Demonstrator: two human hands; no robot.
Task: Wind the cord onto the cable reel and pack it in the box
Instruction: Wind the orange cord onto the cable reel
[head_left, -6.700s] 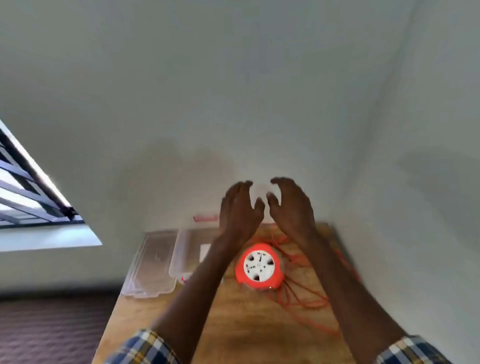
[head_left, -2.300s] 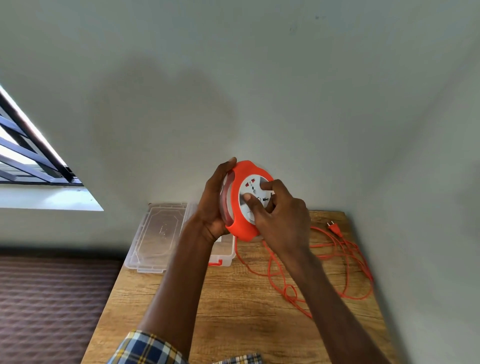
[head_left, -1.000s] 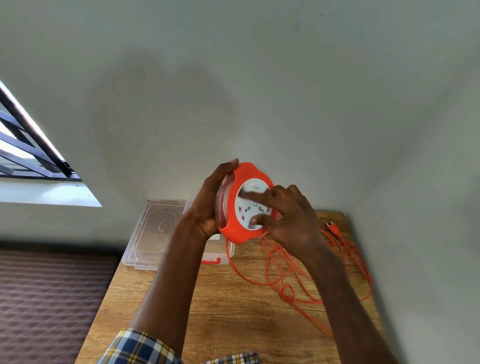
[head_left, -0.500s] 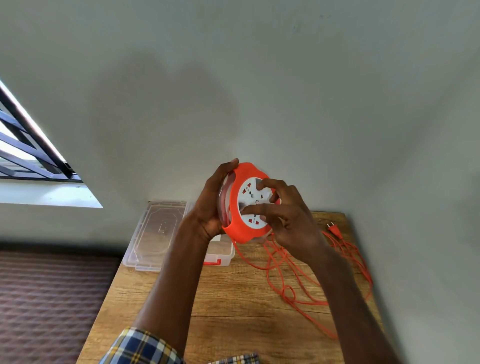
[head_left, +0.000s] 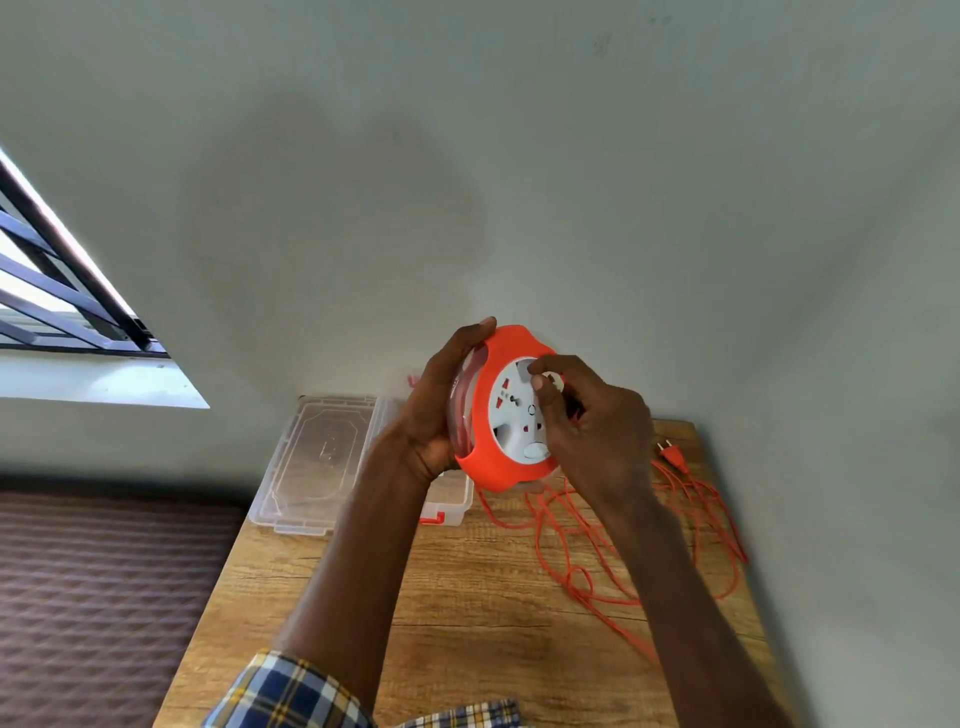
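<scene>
An orange cable reel (head_left: 485, 405) with a white socket face is held up above the wooden table (head_left: 467, 613). My left hand (head_left: 441, 410) grips its back and rim from the left. My right hand (head_left: 587, 431) has curled fingers on the white face, thumb and fingertips pinching at its upper part. The loose orange cord (head_left: 613, 545) hangs from the reel and lies in tangled loops on the table's right side, ending in a plug (head_left: 672, 456) near the wall. The clear plastic box (head_left: 452, 506) stands behind my left wrist, mostly hidden.
The box's clear lid (head_left: 317, 462) lies flat at the table's far left corner. Walls close the table in at the back and the right. A brown patterned floor lies left of the table, and a barred window is at the far left.
My right hand's fingers have shifted round the white face from its right side to its top, turning it. The cord loops on the table have shifted slightly.
</scene>
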